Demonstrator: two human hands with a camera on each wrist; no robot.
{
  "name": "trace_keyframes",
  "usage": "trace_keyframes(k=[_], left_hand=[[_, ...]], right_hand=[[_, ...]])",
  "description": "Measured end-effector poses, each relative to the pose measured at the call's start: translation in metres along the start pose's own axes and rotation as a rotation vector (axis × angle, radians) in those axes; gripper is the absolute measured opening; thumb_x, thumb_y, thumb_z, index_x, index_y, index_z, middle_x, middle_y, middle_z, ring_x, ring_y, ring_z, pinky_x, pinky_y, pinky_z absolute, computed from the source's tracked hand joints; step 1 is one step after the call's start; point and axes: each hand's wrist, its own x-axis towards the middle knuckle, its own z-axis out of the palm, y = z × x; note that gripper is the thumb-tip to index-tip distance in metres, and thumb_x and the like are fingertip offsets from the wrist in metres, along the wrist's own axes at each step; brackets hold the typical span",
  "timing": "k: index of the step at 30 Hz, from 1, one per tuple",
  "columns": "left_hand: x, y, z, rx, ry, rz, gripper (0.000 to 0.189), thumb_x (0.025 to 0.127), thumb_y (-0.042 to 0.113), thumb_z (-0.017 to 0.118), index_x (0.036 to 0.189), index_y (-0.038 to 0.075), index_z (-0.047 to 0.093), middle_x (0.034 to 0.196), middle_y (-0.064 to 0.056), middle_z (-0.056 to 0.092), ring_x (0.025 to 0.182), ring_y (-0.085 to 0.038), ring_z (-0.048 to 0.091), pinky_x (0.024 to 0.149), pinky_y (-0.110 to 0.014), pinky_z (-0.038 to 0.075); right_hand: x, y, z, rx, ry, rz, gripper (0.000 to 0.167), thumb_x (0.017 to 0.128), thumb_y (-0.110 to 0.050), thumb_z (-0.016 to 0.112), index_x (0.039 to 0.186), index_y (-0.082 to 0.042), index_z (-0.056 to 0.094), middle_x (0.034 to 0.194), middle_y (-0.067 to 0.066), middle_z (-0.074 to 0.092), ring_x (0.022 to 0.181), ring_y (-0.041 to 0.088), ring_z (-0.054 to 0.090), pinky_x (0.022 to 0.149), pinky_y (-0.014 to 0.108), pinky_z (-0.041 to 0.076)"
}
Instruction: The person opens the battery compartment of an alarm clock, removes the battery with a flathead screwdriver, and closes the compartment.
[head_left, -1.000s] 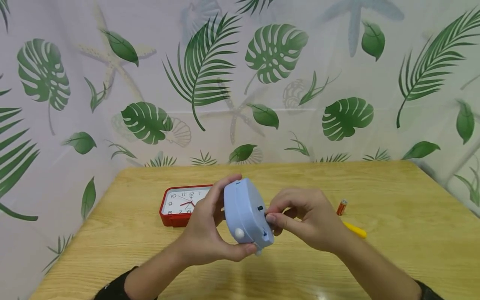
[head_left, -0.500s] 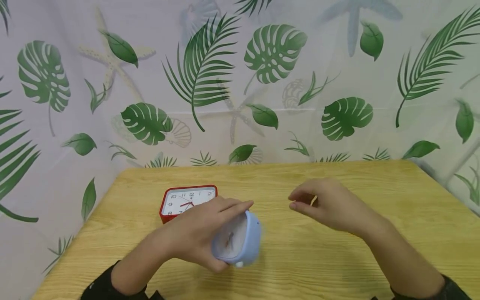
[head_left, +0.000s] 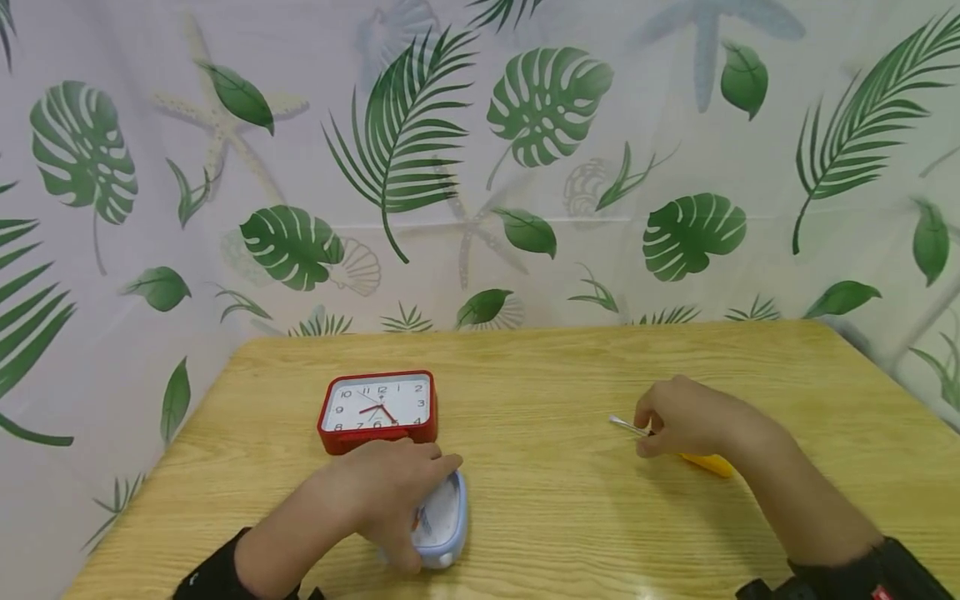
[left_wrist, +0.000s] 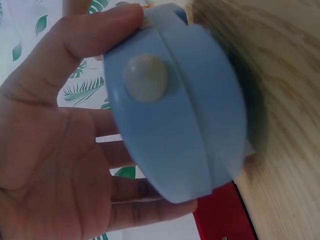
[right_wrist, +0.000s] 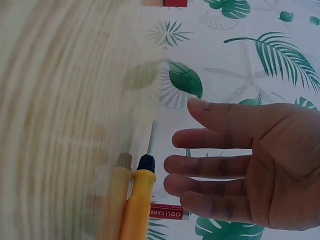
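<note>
My left hand (head_left: 375,492) grips a light blue alarm clock (head_left: 448,525) by its edges, thumb on one side and fingers on the other. Its dial faces up in the head view. The left wrist view shows the clock's rounded blue side with a pale round knob (left_wrist: 146,78), low by the table. Over a screwdriver (head_left: 708,464) with a yellow handle hovers my right hand (head_left: 701,421). Its fingers look extended in the right wrist view, apart from the screwdriver (right_wrist: 139,200). The hand partly hides the tool in the head view.
A red rectangular clock (head_left: 390,404) stands just beyond my left hand. A red battery (right_wrist: 167,211) lies beside the screwdriver in the right wrist view. The wooden table (head_left: 540,392) ends at a leaf-patterned cloth (head_left: 570,283).
My left hand has turned the blue clock dial-up and lowered it leftward toward the table. My right hand has left the clock's back and moved right to above the screwdriver.
</note>
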Motion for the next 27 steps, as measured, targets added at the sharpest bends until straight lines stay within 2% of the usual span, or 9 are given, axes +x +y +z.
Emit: trace_keyframes(k=[5,8,10,13,15,17,20,24,27], left_hand=[[-0.001,-0.003,0.001,-0.012,-0.045,-0.084,0.093,0.058,0.049,0.093,0.137,0.019,0.053,0.117,0.004,0.06,0.098,-0.011,0.054,0.091,-0.033,0.052],[-0.002,-0.005,0.0,-0.02,-0.06,-0.109,0.095,0.055,0.05,0.095,0.135,0.018,0.054,0.116,0.005,0.06,0.1,-0.011,0.053,0.092,-0.034,0.052],[-0.003,-0.006,-0.002,-0.026,-0.056,-0.101,0.097,0.056,0.053,0.094,0.137,0.018,0.055,0.121,0.005,0.06,0.103,-0.011,0.053,0.093,-0.034,0.052],[-0.004,-0.006,-0.003,-0.062,-0.031,-0.079,0.091,0.063,0.058,0.089,0.137,0.016,0.058,0.131,0.003,0.059,0.11,-0.012,0.054,0.097,-0.034,0.05],[-0.004,-0.006,-0.004,-0.085,-0.009,-0.057,0.083,0.069,0.059,0.085,0.135,0.015,0.061,0.131,0.001,0.059,0.109,-0.012,0.055,0.097,-0.034,0.05],[-0.003,-0.006,-0.004,-0.107,0.005,-0.05,0.075,0.071,0.056,0.084,0.129,0.015,0.064,0.124,0.002,0.061,0.104,-0.011,0.055,0.094,-0.033,0.051],[-0.004,-0.008,-0.005,-0.133,-0.006,-0.075,0.07,0.065,0.052,0.09,0.119,0.015,0.067,0.109,0.006,0.062,0.094,-0.008,0.053,0.087,-0.03,0.052],[-0.009,-0.015,-0.008,-0.165,-0.036,-0.158,0.065,0.053,0.043,0.098,0.102,0.015,0.066,0.095,0.01,0.06,0.086,-0.007,0.052,0.081,-0.03,0.05],[-0.012,-0.022,-0.012,-0.185,-0.038,-0.206,0.062,0.05,0.036,0.101,0.095,0.014,0.065,0.09,0.01,0.06,0.083,-0.009,0.052,0.079,-0.032,0.05]], right_hand=[[0.0,0.005,0.003,-0.022,0.004,0.007,0.022,0.081,-0.023,0.081,0.095,-0.008,0.076,0.086,-0.003,0.065,0.079,0.014,0.057,0.072,0.037,0.051],[0.0,0.007,0.003,-0.023,0.0,0.006,0.019,0.081,-0.021,0.082,0.094,-0.009,0.077,0.087,-0.003,0.066,0.08,0.015,0.057,0.073,0.037,0.052],[0.0,0.008,0.004,-0.009,-0.006,0.013,0.02,0.08,-0.021,0.082,0.094,-0.008,0.077,0.087,-0.003,0.066,0.08,0.015,0.057,0.073,0.038,0.052],[0.0,0.009,0.004,0.005,-0.008,0.017,0.02,0.08,-0.02,0.082,0.094,-0.008,0.077,0.088,-0.003,0.067,0.08,0.014,0.058,0.073,0.037,0.053],[0.0,0.009,0.004,0.008,-0.005,0.013,0.018,0.08,-0.02,0.082,0.094,-0.009,0.078,0.087,-0.004,0.068,0.08,0.013,0.058,0.073,0.036,0.053],[0.001,0.009,0.004,0.005,-0.002,0.003,0.016,0.08,-0.019,0.082,0.093,-0.01,0.079,0.088,-0.005,0.069,0.08,0.012,0.059,0.073,0.035,0.053],[0.001,0.009,0.004,0.007,0.001,-0.012,0.014,0.081,-0.018,0.081,0.092,-0.011,0.079,0.088,-0.006,0.07,0.079,0.01,0.059,0.072,0.034,0.053],[0.001,0.009,0.003,0.008,-0.001,-0.017,0.013,0.081,-0.018,0.081,0.092,-0.011,0.08,0.088,-0.006,0.07,0.079,0.01,0.059,0.072,0.034,0.053],[0.001,0.009,0.003,0.001,0.003,-0.017,0.011,0.082,-0.018,0.081,0.091,-0.012,0.08,0.087,-0.007,0.07,0.079,0.01,0.059,0.072,0.035,0.053]])
